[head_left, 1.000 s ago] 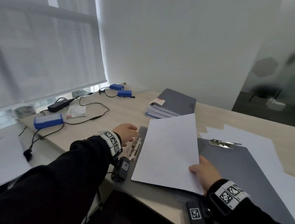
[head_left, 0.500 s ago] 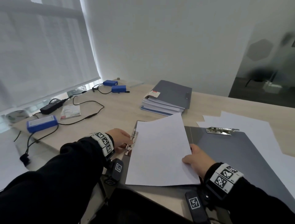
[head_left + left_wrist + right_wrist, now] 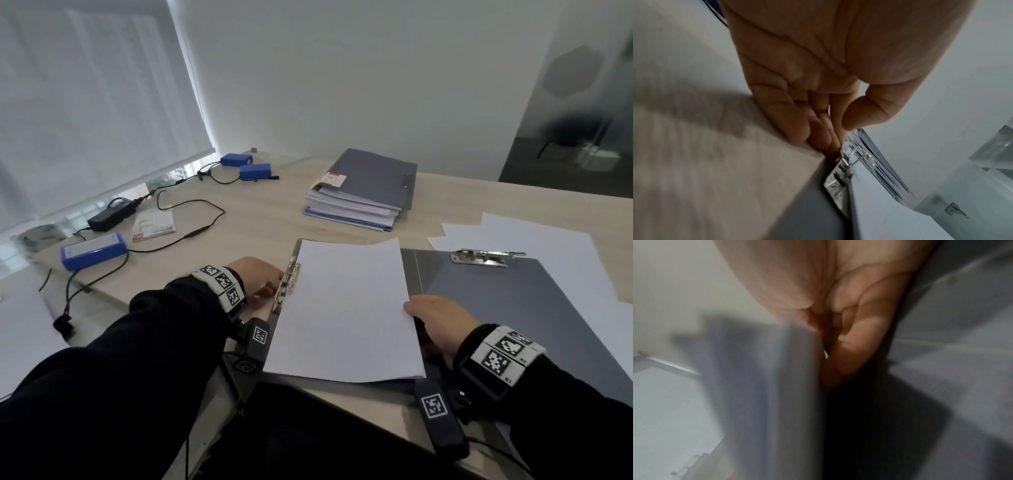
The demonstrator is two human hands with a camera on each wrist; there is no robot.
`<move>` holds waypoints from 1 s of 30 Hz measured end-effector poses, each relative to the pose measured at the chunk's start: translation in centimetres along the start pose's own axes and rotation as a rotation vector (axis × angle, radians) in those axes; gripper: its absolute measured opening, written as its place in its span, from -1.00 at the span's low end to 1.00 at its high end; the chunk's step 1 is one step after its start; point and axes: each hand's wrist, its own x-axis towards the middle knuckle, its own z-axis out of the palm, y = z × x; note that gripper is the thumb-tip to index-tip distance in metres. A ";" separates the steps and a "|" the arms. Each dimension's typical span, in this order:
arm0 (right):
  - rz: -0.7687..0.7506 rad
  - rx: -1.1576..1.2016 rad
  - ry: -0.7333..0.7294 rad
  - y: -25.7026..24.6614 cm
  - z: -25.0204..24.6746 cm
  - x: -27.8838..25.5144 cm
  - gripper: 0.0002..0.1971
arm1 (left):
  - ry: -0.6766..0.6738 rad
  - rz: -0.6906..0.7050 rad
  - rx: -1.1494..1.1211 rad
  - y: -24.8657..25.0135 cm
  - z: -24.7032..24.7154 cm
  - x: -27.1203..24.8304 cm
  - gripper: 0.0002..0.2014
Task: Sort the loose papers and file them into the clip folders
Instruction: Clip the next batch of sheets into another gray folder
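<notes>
Fingers of the left hand (image 3: pixel 255 278) reach the metal clip (image 3: pixel 287 283) on the left edge of an open grey folder (image 3: pixel 524 301) lying on the counter (image 3: pixel 260 212), seen from the head view; whether they grip the clip cannot be told here. A white stack of paper (image 3: pixel 346 308) lies on the folder's left half, its edge against the clip. The right hand (image 3: pixel 442 322) holds the stack's right edge, thumb on top. A second clip (image 3: pixel 483 257) sits on the folder's right half, loose sheets (image 3: pixel 534 236) beyond it. A closed, filled folder (image 3: pixel 363 192) rests farther back, near blue boxes (image 3: pixel 92 250) and cables.

From the left wrist, straight fingers (image 3: pixel 818 129) press at the clip's (image 3: pixel 840 175) end, thumb apart and free.

From the right wrist, the blurred view shows fingers (image 3: pixel 846 353) curled under the paper (image 3: pixel 764 386), gripping its edge.
</notes>
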 end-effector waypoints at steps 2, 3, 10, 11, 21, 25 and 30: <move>0.000 0.036 -0.037 0.0 0.0 -0.4 -0.77 | -0.029 -0.030 -0.028 0.3 0.1 0.2 -0.61; -0.001 0.049 -0.052 0.1 -0.1 -0.5 -0.76 | -0.038 -0.033 -0.033 0.4 0.1 0.2 -0.56; -0.040 0.121 -0.046 -0.1 0.0 -0.3 -0.50 | -0.021 -0.007 -0.050 0.1 0.1 -0.3 -0.49; -0.038 0.125 -0.026 0.1 0.0 -0.2 -0.52 | -0.019 -0.008 -0.053 0.1 0.1 -0.4 -0.49; -0.047 0.196 0.007 0.1 0.2 -0.7 -0.71 | 0.003 -0.007 -0.099 0.0 0.3 -0.5 -0.51; -0.092 0.046 0.034 -0.5 0.4 -1.2 -0.80 | 0.000 -0.015 -0.099 0.2 0.4 -0.8 -0.56; -0.045 -0.238 0.060 -1.8 -0.2 -1.4 -0.67 | 0.025 -0.034 -0.113 0.5 0.5 -0.9 -0.65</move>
